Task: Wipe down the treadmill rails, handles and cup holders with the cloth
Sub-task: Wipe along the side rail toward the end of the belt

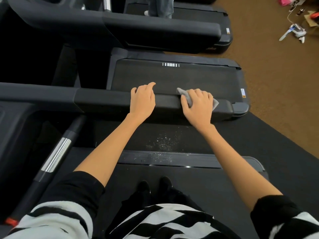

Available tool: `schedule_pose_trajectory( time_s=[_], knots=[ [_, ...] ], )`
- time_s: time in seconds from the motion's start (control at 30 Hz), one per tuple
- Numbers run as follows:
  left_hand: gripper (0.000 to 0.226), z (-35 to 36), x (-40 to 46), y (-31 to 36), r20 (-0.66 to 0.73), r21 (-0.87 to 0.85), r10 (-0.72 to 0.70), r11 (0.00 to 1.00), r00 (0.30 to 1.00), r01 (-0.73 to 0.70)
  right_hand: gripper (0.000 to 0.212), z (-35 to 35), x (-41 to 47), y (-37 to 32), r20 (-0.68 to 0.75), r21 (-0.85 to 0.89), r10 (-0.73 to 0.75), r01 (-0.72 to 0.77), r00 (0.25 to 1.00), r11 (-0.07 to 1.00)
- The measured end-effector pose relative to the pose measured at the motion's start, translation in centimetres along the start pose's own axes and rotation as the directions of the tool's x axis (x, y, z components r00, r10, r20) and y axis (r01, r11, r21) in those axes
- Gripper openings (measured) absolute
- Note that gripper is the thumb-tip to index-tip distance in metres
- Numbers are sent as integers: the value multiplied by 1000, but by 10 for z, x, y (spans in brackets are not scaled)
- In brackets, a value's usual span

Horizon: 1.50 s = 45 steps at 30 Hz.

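A long black treadmill side rail (107,102) runs left to right across the middle of the head view. My right hand (197,106) presses a small grey cloth (185,94) onto the rail near its right end; the cloth shows at both sides of the hand. My left hand (143,99) rests on top of the same rail a little to the left, fingers curled over the far edge, holding nothing else. A handle with a silver grip section (56,155) slants down at the lower left.
I stand on a black treadmill belt (215,187), shoes visible. Whitish specks lie on the dark floor strip (164,140) below the rail. A second treadmill (172,75) and a third lie beyond, with someone's legs (161,6) on the far one. Brown carpet with clutter (296,30) lies at right.
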<state>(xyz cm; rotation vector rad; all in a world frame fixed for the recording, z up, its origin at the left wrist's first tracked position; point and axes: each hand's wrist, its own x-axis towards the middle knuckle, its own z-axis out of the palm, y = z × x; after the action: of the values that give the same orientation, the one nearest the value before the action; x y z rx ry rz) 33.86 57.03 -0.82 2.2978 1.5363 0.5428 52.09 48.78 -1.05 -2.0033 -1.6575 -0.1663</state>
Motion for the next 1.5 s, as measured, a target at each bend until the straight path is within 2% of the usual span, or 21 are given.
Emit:
schedule_pose_trajectory(
  time_s=[0.07, 0.13, 0.2, 0.33, 0.43, 0.5, 0.6, 0.77, 0.87, 0.97, 1.03, 1.1, 1.17, 1.23, 1.33, 1.4, 1.5],
  knots=[
    [36, 0, -2, -1, 3, 31, -23, 999, 1000, 23, 25, -4, -17, 14, -10, 71, -181, 181, 984, 981],
    [36, -1, -3, -1, -2, 43, -38, 998, 999, 39, 34, -10, -30, 38, 41, 61, -319, 317, 947, 947],
    [36, -4, -5, -4, -4, 62, -40, 997, 999, 40, 38, -15, -41, 64, 61, -16, -350, 351, 935, 936],
    [36, -10, -9, -14, -30, 107, -48, 993, 998, 51, 38, -20, -50, 91, -46, -111, -198, 192, 979, 975],
    [36, -15, -12, -25, -61, 120, -61, 990, 996, 68, 36, -12, -51, 77, -158, -50, 8, -16, 987, 999],
    [36, -19, -14, -31, -76, 117, -73, 990, 994, 82, 35, -1, -50, 56, -227, 9, 141, -143, 964, 990],
    [37, -24, -15, -36, -72, 107, -73, 991, 995, 81, 36, 13, -49, 24, -241, 55, 182, -174, 953, 983],
    [36, -22, -14, -35, -74, 94, -70, 993, 995, 77, 42, 31, -52, -16, -123, 88, 62, -51, 990, 995],
    [37, -22, -11, -36, -80, 51, -84, 995, 993, 88, 45, 41, -54, -32, -55, 106, -84, 90, 995, 990],
    [39, -23, -8, -39, -83, 31, -77, 996, 994, 79, 54, 43, -57, -37, 22, 170, -281, 273, 960, 947],
    [39, -24, -7, -41, -89, 18, -70, 997, 994, 72, 57, 31, -56, -32, 71, 301, -379, 343, 923, 890],
    [38, -25, -7, -42, -93, 15, -64, 998, 994, 66, 50, 6, -48, -24, 63, 449, -434, 364, 899, 816],
    [37, -26, -6, -44, -90, 34, -50, 998, 995, 53, 38, -19, -38, -8, -35, 491, -407, 371, 913, 788],
    [36, -28, -6, -46, -84, 51, -39, 998, 996, 43, 33, -34, -35, 20, -117, 388, -331, 350, 936, 853],
    [35, -35, -8, -54, -90, 71, -48, 996, 995, 54, 38, -25, -46, 62, -41, 125, -282, 285, 958, 950],
    [35, -40, -11, -64, -112, 84, -82, 992, 990, 91, 42, -8, -55, 68, 2, 3, -310, 310, 951, 951],
    [36, -52, -13, -84, -147, 74, -147, 984, 978, 160, 48, 14, -57, 52, -14, -99, -354, 351, 935, 931]
  ],
)
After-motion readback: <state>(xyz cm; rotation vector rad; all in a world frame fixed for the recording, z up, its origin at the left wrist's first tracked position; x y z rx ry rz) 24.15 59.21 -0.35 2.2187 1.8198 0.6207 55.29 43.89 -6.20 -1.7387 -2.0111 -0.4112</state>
